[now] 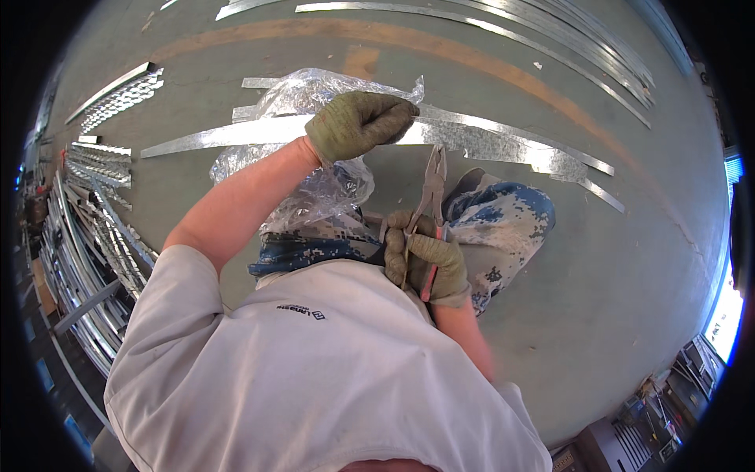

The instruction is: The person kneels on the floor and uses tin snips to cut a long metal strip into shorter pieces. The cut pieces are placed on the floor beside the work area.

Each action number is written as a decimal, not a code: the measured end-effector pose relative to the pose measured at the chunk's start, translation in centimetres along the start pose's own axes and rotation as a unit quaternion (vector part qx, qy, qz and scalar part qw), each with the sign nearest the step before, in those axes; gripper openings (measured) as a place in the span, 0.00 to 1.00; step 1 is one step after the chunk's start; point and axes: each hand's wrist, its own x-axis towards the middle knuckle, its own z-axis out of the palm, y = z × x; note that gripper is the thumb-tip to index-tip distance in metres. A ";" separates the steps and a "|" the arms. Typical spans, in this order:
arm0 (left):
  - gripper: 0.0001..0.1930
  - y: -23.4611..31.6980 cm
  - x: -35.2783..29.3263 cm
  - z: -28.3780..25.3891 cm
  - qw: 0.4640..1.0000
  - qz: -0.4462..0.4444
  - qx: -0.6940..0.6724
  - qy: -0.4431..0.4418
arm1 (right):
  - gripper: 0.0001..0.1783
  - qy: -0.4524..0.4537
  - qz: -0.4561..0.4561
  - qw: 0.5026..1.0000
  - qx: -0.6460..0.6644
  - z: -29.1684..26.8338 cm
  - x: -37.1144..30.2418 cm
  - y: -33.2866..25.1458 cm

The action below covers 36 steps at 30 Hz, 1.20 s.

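My left hand [351,126], in a green work glove, is closed above the bundle of flat galvanized metal strips [515,141]. Whatever its fingers pinch is hidden or too small to name. In my right hand [444,267], also gloved, are long-nosed pliers [433,189] with red handles. Their jaws point away from me, towards the near edge of the strips. Crumpled clear plastic wrap [295,193] spreads around and under the strips on the left, partly beneath my left forearm. The strips lie crosswise on the floor just beyond my knees.
Long metal strips [503,33] lie at the far side, near a worn orange floor line [440,49]. Perforated metal pieces [122,106] and a pile of long metal profiles [75,259] are on the left. A dark slatted box [617,448] stands at the lower right.
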 end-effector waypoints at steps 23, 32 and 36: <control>0.37 1.4 -4.0 -4.6 0.911 0.128 0.393 0.009 | 0.36 -0.012 -0.026 0.997 -0.073 0.7 0.3 0.2; 0.34 -1.9 -3.8 -3.8 0.925 0.138 0.348 0.061 | 0.30 0.051 0.019 0.998 -0.017 2.7 -1.1 -0.5; 0.32 -2.3 -3.8 -3.5 0.933 0.135 0.326 0.073 | 0.29 0.063 0.002 0.997 -0.055 2.7 -1.0 -0.3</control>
